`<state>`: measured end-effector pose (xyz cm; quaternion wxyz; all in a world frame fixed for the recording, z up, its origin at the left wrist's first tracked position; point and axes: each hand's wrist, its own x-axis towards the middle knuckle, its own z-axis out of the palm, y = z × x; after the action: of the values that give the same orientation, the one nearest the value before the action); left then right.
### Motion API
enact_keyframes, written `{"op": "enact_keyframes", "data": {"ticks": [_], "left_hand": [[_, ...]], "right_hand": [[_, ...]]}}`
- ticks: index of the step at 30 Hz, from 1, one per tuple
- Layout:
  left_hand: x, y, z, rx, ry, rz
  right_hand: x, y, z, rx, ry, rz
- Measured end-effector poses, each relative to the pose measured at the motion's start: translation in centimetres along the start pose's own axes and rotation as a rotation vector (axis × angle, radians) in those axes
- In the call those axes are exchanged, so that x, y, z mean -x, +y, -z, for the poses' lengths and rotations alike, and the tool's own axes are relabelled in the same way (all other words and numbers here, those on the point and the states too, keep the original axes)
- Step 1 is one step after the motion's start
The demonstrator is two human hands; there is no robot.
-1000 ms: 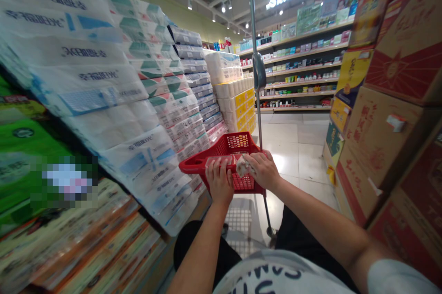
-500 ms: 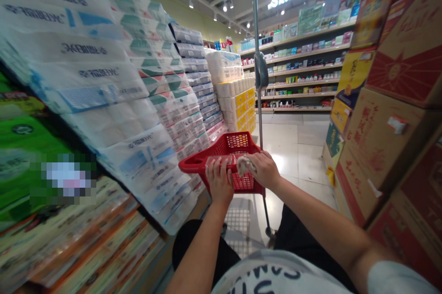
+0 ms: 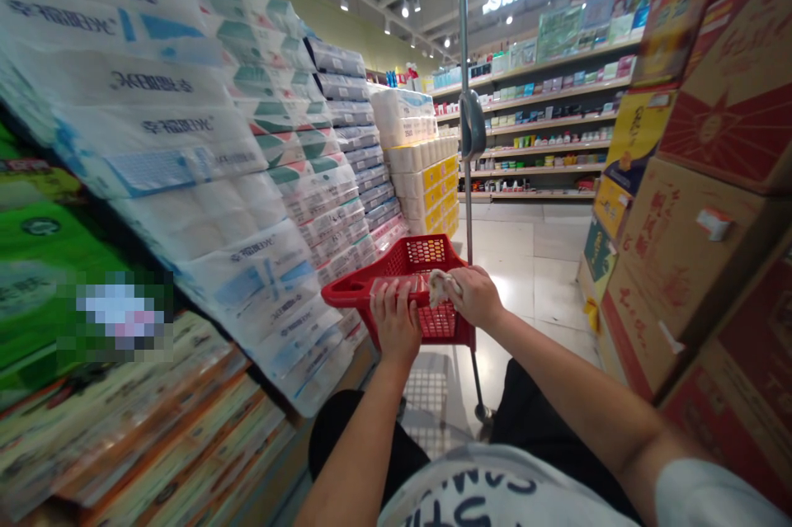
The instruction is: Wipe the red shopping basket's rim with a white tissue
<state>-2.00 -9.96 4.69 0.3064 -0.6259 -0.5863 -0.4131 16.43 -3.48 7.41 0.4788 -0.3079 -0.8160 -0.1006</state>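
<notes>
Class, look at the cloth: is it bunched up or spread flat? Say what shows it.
Bunched up: the cloth shows as a crumpled, folded wad in the right hand.

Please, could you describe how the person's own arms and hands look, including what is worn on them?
The left hand and right hand are bare, without gloves. Both forearms are uncovered, and no watch or bracelet shows. The pale short right sleeve ends near the elbow; the left sleeve is out of view. The pale shirt has dark lettering.
</notes>
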Motion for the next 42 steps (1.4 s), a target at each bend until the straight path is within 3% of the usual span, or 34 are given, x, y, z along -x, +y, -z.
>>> {"op": "enact_keyframes", "data": {"ticks": [6,11,15,22,25,30,36,39,42], "left_hand": [[0.1,0.0,0.3,-0.001,-0.037,-0.011],[0.3,0.4,0.3,-0.015,-0.029,0.004],[0.4,0.1,0.6,-0.001,-0.012,0.002],[0.3,-1.0,1.1,-0.007,0.013,0.009],[0.3,-0.9,1.0,-0.021,-0.010,-0.007],[0.2,-0.2,0.8,-0.004,-0.021,0.005],[-0.3,1.1,1.3,-0.030,-0.027,0.042],[-0.8,2.7,1.3,-0.014,-0.113,-0.070],[-1.4,4.5,0.8,0.037,-0.194,-0.150]], "right_hand": [[0.2,1.0,0.2,-0.020,-0.004,0.099],[-1.0,0.6,-0.1,0.124,-0.019,-0.044],[-1.2,-0.7,-0.4,0.194,-0.008,-0.062],[0.8,0.2,0.3,-0.014,-0.012,0.197],[0.6,0.7,0.4,-0.033,-0.004,0.162],[-0.5,0.1,-0.1,0.089,0.013,-0.036],[0.6,0.6,0.0,0.011,0.009,0.096],[1.1,1.3,0.5,-0.091,-0.020,0.179],[0.9,1.7,0.7,-0.119,-0.010,0.139]]}}
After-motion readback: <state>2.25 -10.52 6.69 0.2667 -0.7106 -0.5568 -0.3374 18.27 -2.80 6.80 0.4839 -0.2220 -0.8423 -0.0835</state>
